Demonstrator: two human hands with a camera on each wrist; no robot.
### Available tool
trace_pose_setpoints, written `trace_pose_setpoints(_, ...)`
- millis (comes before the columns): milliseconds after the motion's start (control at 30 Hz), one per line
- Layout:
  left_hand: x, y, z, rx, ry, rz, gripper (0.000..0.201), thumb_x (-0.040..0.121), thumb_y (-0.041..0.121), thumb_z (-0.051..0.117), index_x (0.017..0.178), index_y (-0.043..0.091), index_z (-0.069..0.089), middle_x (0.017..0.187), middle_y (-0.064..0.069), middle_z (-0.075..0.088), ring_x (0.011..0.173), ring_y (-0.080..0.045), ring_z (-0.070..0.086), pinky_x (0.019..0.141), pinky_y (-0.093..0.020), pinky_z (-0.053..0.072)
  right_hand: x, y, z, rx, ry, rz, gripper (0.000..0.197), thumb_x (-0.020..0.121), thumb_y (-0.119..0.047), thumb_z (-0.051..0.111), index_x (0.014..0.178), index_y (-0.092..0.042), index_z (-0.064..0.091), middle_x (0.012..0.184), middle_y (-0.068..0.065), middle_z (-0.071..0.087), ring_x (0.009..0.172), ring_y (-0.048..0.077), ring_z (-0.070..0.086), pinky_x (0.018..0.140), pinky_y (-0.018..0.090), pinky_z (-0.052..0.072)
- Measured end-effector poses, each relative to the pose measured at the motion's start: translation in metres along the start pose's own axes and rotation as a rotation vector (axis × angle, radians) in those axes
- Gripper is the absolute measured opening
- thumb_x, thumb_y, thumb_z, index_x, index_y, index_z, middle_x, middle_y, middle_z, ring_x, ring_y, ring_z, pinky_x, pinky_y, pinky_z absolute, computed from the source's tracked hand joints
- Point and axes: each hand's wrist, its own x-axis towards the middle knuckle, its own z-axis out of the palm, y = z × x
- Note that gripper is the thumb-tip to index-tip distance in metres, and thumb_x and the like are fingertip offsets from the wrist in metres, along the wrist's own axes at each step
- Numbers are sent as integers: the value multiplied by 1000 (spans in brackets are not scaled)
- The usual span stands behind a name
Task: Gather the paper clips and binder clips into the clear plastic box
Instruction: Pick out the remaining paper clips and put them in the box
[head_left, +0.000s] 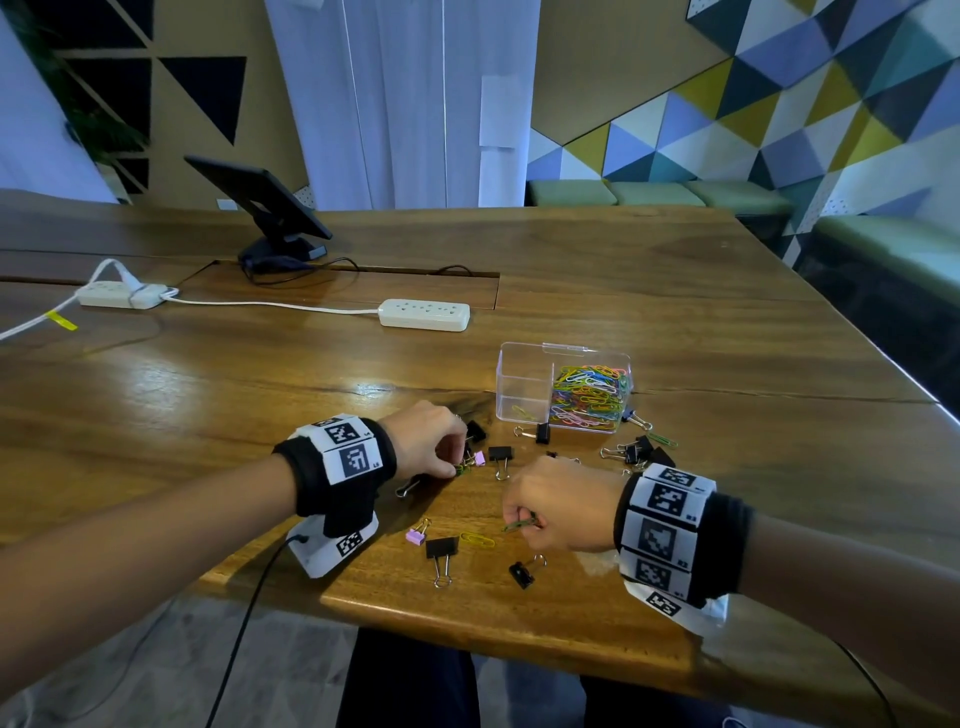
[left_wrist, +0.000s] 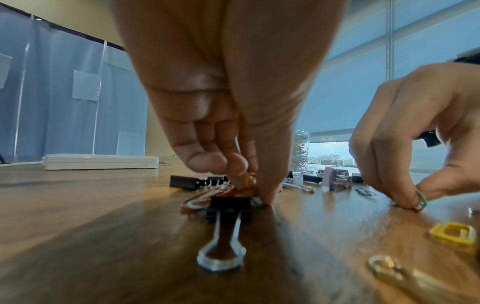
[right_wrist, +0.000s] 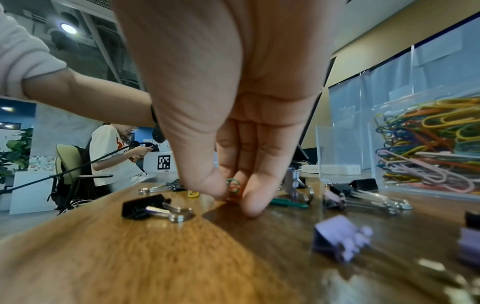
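The clear plastic box (head_left: 522, 384) stands on the wooden table, its right compartment full of coloured paper clips (head_left: 592, 397). My left hand (head_left: 457, 467) pinches a few paper clips (left_wrist: 249, 181) against the table, just behind a black binder clip (left_wrist: 228, 204). My right hand (head_left: 519, 525) pinches a green paper clip (right_wrist: 232, 186) at the tabletop, in front of the box (right_wrist: 345, 148). Loose on the table between and near the hands lie black binder clips (head_left: 441, 548), a pink binder clip (head_left: 415, 535) and a yellow paper clip (head_left: 478, 539).
More binder clips (head_left: 636, 449) lie right of the hands by the box. Two white power strips (head_left: 425, 314) (head_left: 122, 295) and a tablet on a stand (head_left: 265, 208) sit farther back. The table's front edge (head_left: 467, 618) is close. A seated person (right_wrist: 114, 156) is beyond the table.
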Motion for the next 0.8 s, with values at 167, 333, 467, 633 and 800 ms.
trace_pose_setpoints(167, 0, -7, -8, -101, 61, -54, 14, 83, 18, 67, 96, 13, 67, 90, 3, 66, 71, -1, 54, 58, -8, 39, -1, 4, 0, 21, 14, 13, 19, 86, -15, 54, 101, -10, 65, 101, 4, 67, 92, 17, 61, 77, 25, 44)
trace_pose_setpoints(333, 1, -17, -16, -102, 83, -120, 15, 81, 20, 71, 93, 12, 70, 96, -1, 69, 82, -8, 57, 72, -18, 43, -3, 9, -3, 63, 29, 29, 18, 86, -13, 53, 97, -11, 67, 97, 3, 67, 78, 6, 52, 75, 22, 46)
trace_pose_setpoints(467, 3, -19, -10, -69, 64, -138, 18, 80, 22, 72, 95, 14, 71, 99, 0, 71, 84, -8, 59, 74, -19, 43, -5, 14, -7, 98, 30, 40, 20, 89, -13, 53, 102, -11, 67, 101, 2, 68, 81, 5, 57, 79, 20, 47)
trace_pose_setpoints(633, 1, -18, -9, -49, 12, -153, 30, 80, 24, 72, 107, 12, 67, 104, 0, 68, 87, -8, 57, 73, -18, 42, -8, 26, -23, 132, 119, 102, 21, 90, -10, 54, 106, -11, 68, 103, -1, 70, 88, 5, 62, 84, 17, 48)
trace_pose_setpoints(800, 4, -20, -7, -55, 7, -183, 29, 77, 19, 74, 104, 12, 68, 100, -1, 70, 85, -11, 62, 72, -18, 45, -13, 52, -50, 180, 334, 252, 19, 89, -9, 56, 105, -13, 65, 88, -6, 67, 71, 1, 58, 77, 19, 52)
